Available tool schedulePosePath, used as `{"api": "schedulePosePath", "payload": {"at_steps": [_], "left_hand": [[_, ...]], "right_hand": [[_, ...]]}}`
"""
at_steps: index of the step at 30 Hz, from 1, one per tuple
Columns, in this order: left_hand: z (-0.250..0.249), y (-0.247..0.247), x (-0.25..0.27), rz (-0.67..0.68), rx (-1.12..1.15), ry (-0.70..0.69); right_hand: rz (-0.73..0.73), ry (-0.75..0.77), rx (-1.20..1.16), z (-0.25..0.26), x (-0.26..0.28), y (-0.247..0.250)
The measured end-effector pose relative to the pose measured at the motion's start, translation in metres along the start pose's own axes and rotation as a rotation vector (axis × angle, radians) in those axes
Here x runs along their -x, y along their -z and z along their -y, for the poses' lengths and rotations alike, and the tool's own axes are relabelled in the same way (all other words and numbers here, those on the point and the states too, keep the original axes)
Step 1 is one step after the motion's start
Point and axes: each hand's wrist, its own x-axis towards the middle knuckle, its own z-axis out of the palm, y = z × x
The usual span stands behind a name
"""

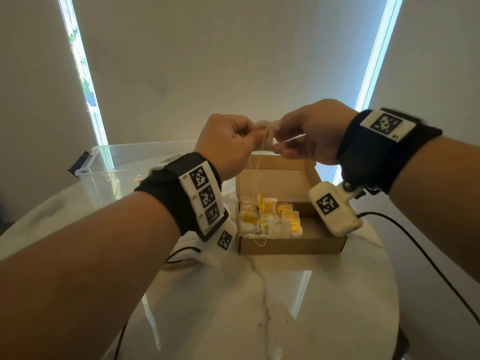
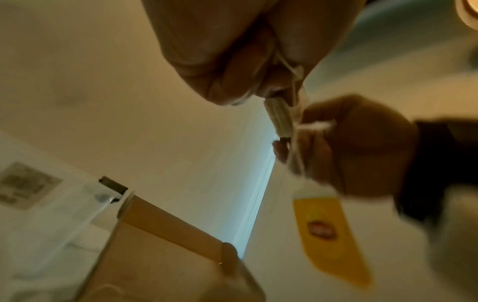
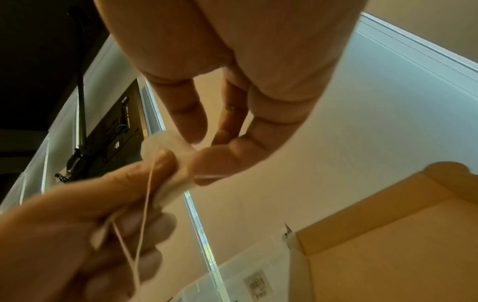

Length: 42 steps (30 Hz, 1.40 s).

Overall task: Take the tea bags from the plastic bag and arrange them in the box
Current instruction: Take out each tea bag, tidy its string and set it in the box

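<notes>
Both my hands are raised above the open cardboard box (image 1: 291, 245) and share one white tea bag (image 1: 265, 131). My left hand (image 1: 248, 135) pinches one end of it, and loops of string run through its fingers. My right hand (image 1: 281, 137) pinches the other end between thumb and fingers (image 3: 196, 130). The string (image 1: 253, 175) hangs down toward the box, and the yellow tag (image 2: 328, 230) dangles under my right hand. Several tea bags with yellow tags (image 1: 270, 216) lie in the left part of the box. I cannot make out the plastic bag.
A clear plastic bin (image 1: 109, 167) stands at the back left of the round white marble table (image 1: 259, 307). The box lid (image 1: 275, 175) stands up behind the box. A black cable (image 1: 420, 248) runs across the table's right side.
</notes>
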Motion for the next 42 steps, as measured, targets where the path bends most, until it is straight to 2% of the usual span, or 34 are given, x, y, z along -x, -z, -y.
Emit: {"api": "schedulePosePath", "payload": {"at_steps": [2,4,7,10,15,18,25,30,35,42], "left_hand": [[-0.005,0.002,-0.005,-0.026,0.106,0.117],[-0.012,0.003,-0.009,-0.023,0.202,0.218],[-0.022,0.004,-0.013,0.017,0.217,0.243],[-0.028,0.005,-0.013,0.008,0.173,0.254],[-0.029,0.009,-0.014,-0.029,0.161,0.288],[-0.030,0.010,-0.013,-0.024,0.133,0.278],[-0.034,0.004,-0.012,-0.083,0.154,0.269],[-0.036,0.006,-0.013,-0.108,0.196,0.286],[-0.037,0.013,-0.014,-0.123,0.234,0.309],[-0.052,0.009,-0.019,-0.047,0.265,0.264]], "right_hand": [[-0.007,-0.037,0.051,-0.013,0.000,0.003],[0.054,-0.087,0.121,-0.029,0.001,0.003],[0.240,-0.098,0.272,-0.045,0.006,-0.010],[0.333,-0.054,0.243,-0.050,0.006,-0.022],[0.197,0.070,0.125,-0.044,0.004,-0.025],[0.180,0.106,0.026,-0.038,0.004,-0.020],[0.204,0.126,0.321,-0.047,0.004,-0.034],[0.295,0.143,0.375,-0.060,0.007,-0.037],[0.359,0.059,0.213,-0.068,0.010,-0.036],[0.247,0.004,-0.050,-0.070,0.008,-0.044]]}}
